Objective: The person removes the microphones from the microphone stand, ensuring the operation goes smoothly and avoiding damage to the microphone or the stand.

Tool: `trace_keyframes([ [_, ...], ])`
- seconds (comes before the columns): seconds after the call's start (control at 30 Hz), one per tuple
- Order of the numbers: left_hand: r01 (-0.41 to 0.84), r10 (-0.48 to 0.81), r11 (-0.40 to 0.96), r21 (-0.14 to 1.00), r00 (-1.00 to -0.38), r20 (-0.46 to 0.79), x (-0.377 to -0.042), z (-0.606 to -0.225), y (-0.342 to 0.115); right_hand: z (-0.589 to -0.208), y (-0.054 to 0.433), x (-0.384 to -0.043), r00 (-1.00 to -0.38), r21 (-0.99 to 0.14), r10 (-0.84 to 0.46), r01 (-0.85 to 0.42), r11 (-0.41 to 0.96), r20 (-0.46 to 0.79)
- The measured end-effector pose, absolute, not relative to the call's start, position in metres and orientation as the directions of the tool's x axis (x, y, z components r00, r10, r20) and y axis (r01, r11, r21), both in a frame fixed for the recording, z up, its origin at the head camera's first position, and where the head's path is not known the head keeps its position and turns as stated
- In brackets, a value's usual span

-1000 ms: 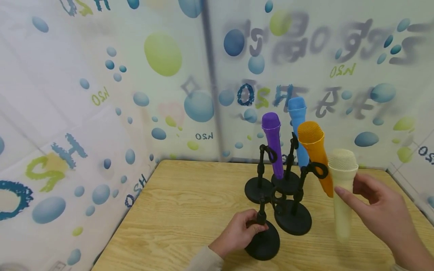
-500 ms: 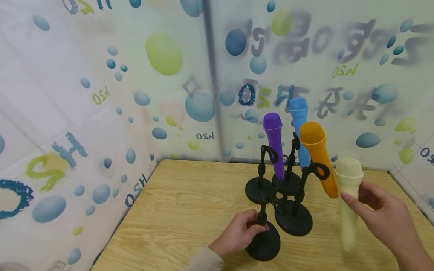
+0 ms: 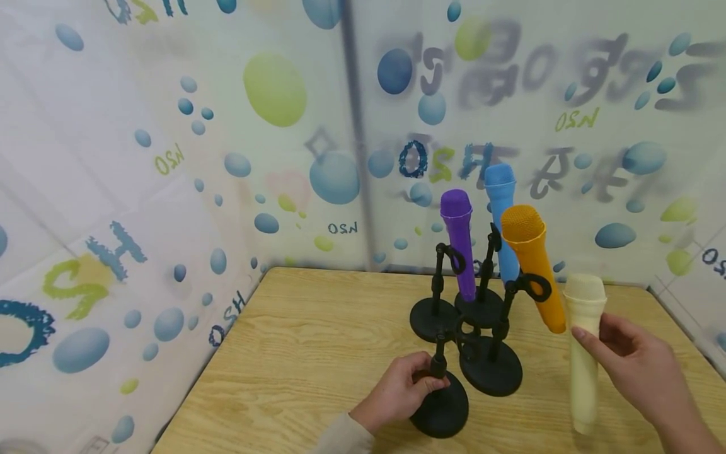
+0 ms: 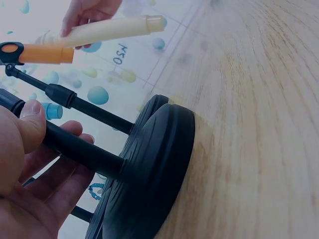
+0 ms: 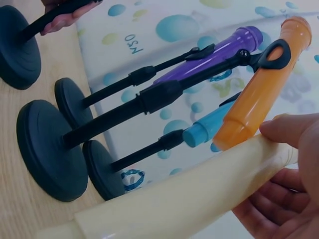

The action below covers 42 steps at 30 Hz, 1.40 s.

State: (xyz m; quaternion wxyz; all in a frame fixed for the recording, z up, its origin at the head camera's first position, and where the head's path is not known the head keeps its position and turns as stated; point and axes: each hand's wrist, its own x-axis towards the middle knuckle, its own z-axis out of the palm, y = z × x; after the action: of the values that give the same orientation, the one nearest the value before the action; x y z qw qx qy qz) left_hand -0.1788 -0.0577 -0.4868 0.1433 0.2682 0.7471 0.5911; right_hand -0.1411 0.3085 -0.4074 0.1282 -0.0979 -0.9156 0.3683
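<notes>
My right hand (image 3: 641,366) pinches a cream microphone (image 3: 584,359) upright by its upper body, to the right of the stands. In the left wrist view the microphone's lower end shows above the table. My left hand (image 3: 401,389) holds the post of a black microphone stand (image 3: 441,407), whose ring holder has nothing in it; its round base is on the table. Beside it, an orange microphone (image 3: 530,265) leans in the ring of another stand (image 3: 492,366). Behind are a purple microphone (image 3: 458,243) and a blue microphone (image 3: 501,214), each on its own black stand.
The four-sided wooden table (image 3: 295,353) carries all the stands, grouped close together right of the middle. A patterned sheet (image 3: 272,157) with dots and letters hangs behind and to the left of the table.
My right hand has lowered the cream microphone and carried it slightly right, away from the orange one. My left hand has stayed on the stand's post.
</notes>
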Motion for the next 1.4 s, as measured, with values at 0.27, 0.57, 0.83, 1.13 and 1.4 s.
trace_keyframes([
  [0.27,0.226,0.571,0.153,0.962,-0.815,0.101,-0.178,-0.488,-0.057,-0.416,0.315,-0.146,-0.955,-0.693,0.287,0.155,0.705,0.078],
  [0.57,0.240,0.571,0.166,0.956,-0.814,0.106,-0.178,-0.486,-0.057,-0.424,0.322,-0.153,-0.962,-0.693,0.270,0.218,0.687,-0.034],
  [0.83,0.225,0.567,0.154,0.962,-0.818,0.100,-0.178,-0.487,-0.057,-0.435,0.328,-0.162,-0.978,-0.671,0.190,0.195,0.716,-0.082],
  [1.13,0.248,0.569,0.162,0.955,-0.814,0.115,-0.178,-0.487,-0.058,-0.447,0.326,-0.170,-0.985,-0.669,0.152,0.170,0.724,-0.086],
  [1.4,0.249,0.569,0.171,0.953,-0.815,0.110,-0.178,-0.488,-0.058,-0.456,0.323,-0.177,-0.977,-0.668,0.150,0.212,0.713,-0.149],
])
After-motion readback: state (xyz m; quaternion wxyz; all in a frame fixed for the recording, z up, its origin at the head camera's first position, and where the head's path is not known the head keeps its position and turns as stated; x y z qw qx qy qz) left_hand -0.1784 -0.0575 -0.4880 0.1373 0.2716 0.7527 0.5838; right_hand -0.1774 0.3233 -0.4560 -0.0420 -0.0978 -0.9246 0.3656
